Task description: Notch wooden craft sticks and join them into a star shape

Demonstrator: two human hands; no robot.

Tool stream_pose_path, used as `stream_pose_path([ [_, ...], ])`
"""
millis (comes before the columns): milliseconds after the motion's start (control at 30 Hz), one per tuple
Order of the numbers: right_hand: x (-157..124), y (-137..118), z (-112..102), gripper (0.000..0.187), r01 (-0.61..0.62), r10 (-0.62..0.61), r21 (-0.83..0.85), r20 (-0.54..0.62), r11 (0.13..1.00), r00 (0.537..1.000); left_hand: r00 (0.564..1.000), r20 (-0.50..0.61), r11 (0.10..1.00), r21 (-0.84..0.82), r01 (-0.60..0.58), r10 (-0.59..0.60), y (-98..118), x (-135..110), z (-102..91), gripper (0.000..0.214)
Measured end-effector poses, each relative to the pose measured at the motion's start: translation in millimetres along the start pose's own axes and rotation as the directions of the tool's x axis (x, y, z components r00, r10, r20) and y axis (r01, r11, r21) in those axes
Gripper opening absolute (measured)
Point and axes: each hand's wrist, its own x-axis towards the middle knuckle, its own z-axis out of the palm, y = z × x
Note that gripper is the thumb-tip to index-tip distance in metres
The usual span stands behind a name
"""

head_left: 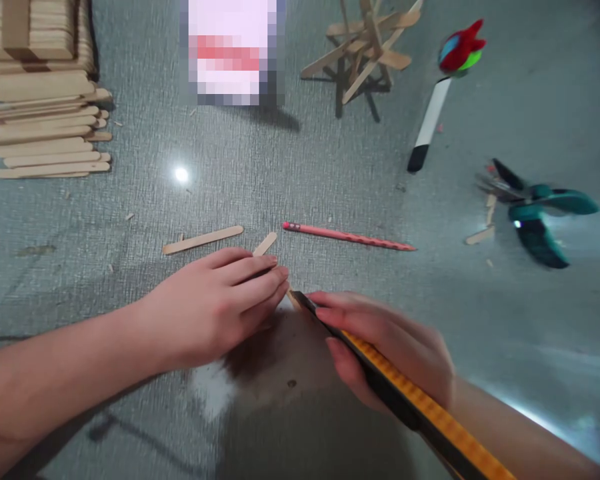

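My left hand (220, 303) lies flat with fingers together, pressing down a short wooden craft stick (265, 244) whose end pokes out beyond the fingertips. My right hand (385, 347) is closed around a yellow and black utility knife (415, 400), its tip (300, 298) just beside my left fingertips at the stick. A longer loose craft stick (203, 240) lies just beyond my left hand. A red pencil (347, 237) rests beyond the knife tip.
A pile of craft sticks (45, 100) sits at the far left. A glued stick structure (365, 47) stands at the back, a blurred-out box (233, 50) next to it. A pen with a red topper (440, 93) and teal cutters (535, 213) lie right.
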Motion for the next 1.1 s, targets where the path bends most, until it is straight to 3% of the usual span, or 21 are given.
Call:
stream_pose_path([
  [200, -1.4, -0.3, -0.5, 0.030, 0.016, -0.016, -0.004, -0.005, 1.000, 1.000, 1.000, -0.021, 1.000, -0.006, 0.004, -0.004, 0.7, 1.5, -0.3, 0.024],
  [1100, 0.1, -1.1, -2.7, 0.031, 0.007, -0.005, -0.053, 0.039, 0.999, 0.999, 0.997, 0.002, 0.991, -0.107, 0.079, -0.079, 0.5, 1.1, 0.7, 0.023],
])
